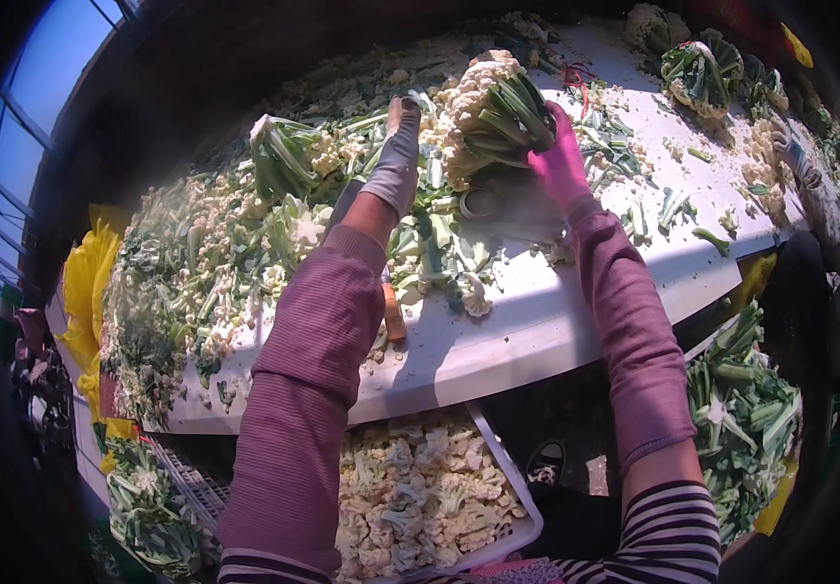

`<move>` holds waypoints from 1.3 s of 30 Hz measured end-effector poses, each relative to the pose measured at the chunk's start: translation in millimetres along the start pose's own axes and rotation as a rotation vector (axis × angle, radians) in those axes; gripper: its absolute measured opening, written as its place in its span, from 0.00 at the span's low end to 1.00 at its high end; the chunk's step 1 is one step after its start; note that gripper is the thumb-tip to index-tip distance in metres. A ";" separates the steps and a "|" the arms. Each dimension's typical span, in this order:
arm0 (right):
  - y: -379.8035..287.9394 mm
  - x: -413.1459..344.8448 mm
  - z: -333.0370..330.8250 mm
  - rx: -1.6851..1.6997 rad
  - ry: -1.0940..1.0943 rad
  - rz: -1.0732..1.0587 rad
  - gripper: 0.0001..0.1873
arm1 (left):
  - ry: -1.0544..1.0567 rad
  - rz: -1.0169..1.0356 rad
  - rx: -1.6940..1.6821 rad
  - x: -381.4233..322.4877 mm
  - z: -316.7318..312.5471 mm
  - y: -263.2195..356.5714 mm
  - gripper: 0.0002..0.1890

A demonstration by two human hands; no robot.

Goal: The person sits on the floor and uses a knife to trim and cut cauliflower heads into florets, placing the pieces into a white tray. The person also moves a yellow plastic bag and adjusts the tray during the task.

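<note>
My right hand (560,164), in a pink glove, grips a cauliflower head (489,117) by its green leaves and stem end. The head is raised over the table, its pale curd turned left. Left of it is my left hand (399,150) in a whitish glove, seen edge-on with its fingers mostly hidden. Whether it holds anything cannot be told. A dark flat thing (344,201) shows partly behind that wrist. Beside my left forearm, an orange handle (393,314) lies on the white table (507,343). Another leafy cauliflower (281,157) rests on the trimmings further left.
Cauliflower leaves and crumbs (193,255) heap over the table's left side. A white crate (529,511) of florets stands below the front edge. Leaf-filled containers flank it, with leaves (745,416) at right. Whole cauliflowers (701,77) and another person's gloved hand (796,157) are at far right.
</note>
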State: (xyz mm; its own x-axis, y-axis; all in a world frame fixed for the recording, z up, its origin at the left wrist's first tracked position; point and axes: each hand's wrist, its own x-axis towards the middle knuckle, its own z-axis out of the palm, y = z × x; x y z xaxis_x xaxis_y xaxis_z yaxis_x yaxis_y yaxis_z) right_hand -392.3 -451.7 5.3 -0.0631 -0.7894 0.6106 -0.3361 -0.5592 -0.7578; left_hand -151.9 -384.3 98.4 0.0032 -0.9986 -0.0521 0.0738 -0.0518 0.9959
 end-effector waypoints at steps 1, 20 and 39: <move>0.2 0.1 -2.9 0.072 -0.009 -0.085 0.46 | -0.064 0.057 -0.035 9.3 13.2 -6.2 0.58; -280.7 -156.6 267.7 0.024 -0.642 -0.373 0.36 | 0.879 0.395 0.050 -272.9 -262.7 -27.7 0.42; -246.8 -201.4 199.6 -0.656 -0.660 0.484 0.29 | 1.127 0.352 0.794 -228.9 -379.8 -70.1 0.41</move>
State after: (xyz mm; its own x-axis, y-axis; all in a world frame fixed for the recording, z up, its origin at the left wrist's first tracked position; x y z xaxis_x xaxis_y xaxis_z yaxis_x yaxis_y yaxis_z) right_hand -109.1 -205.1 23.4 0.1323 -0.9838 -0.1210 -0.8678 -0.0560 -0.4938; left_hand 221.0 -149.5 12.6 0.7109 -0.4401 0.5485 -0.6664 -0.1722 0.7255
